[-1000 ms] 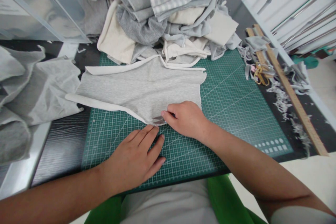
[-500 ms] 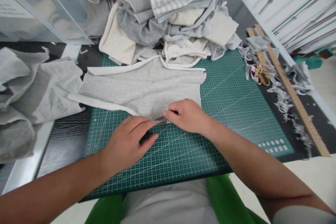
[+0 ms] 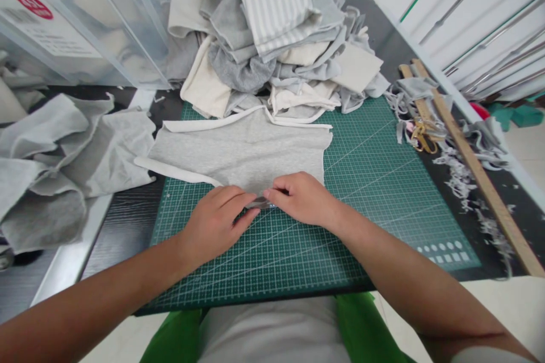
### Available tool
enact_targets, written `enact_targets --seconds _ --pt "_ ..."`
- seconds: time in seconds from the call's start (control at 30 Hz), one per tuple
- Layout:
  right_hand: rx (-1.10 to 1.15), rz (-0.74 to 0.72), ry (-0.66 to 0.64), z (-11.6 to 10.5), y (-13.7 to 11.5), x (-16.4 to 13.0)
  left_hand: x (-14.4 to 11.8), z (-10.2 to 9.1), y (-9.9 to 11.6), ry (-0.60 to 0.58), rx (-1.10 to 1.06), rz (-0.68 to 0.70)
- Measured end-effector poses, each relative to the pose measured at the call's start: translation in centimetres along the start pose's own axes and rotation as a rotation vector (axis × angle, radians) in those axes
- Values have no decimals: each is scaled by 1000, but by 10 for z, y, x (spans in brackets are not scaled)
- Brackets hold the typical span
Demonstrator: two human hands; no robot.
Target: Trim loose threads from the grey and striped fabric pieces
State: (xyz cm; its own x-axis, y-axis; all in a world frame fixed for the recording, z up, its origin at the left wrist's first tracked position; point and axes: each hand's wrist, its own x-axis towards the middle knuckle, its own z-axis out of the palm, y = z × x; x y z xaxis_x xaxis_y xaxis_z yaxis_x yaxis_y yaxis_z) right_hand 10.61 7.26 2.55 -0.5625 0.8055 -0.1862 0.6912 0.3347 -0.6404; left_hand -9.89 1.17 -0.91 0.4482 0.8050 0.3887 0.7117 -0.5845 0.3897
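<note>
A light grey knit fabric piece (image 3: 238, 150) with rolled white edges lies across the green cutting mat (image 3: 366, 181). At its near edge, my left hand (image 3: 219, 221) has thumb and fingers closed on the grey cloth. Close beside it, my right hand (image 3: 300, 198) is curled, thumb and forefinger pinching the same near edge. A small shiny bit shows under the right fingertips; I cannot make out what it is. The folded cloth between the two hands is partly hidden by the fingers.
A tall pile of grey, cream and striped fabric (image 3: 272, 5) stands behind the mat. Loose grey cloth (image 3: 63, 164) lies left, below a clear plastic bin (image 3: 106, 17). On the right are wooden rulers (image 3: 477, 164), gold-handled scissors (image 3: 423, 135) and fabric scraps (image 3: 457, 173).
The left thumb has come up closer to the fingers at the fabric edge. The right hand keeps its pinch. The view has shifted slightly, showing more of the bin on the left.
</note>
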Motion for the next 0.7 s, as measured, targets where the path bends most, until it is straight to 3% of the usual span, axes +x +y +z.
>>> enact_targets --seconds 0.2,0.4,0.57,0.7 --pt "150 -77 47 -10 -7 -10 15 -18 -8 33 165 107" --pt "-59 -203 197 -18 1 -16 37 -29 -10 47 225 184" --pt "-126 -203 264 -15 16 -17 47 -17 -12 35 154 122" --pt "-114 -179 259 -4 27 -15 40 2 -16 51 -17 41"
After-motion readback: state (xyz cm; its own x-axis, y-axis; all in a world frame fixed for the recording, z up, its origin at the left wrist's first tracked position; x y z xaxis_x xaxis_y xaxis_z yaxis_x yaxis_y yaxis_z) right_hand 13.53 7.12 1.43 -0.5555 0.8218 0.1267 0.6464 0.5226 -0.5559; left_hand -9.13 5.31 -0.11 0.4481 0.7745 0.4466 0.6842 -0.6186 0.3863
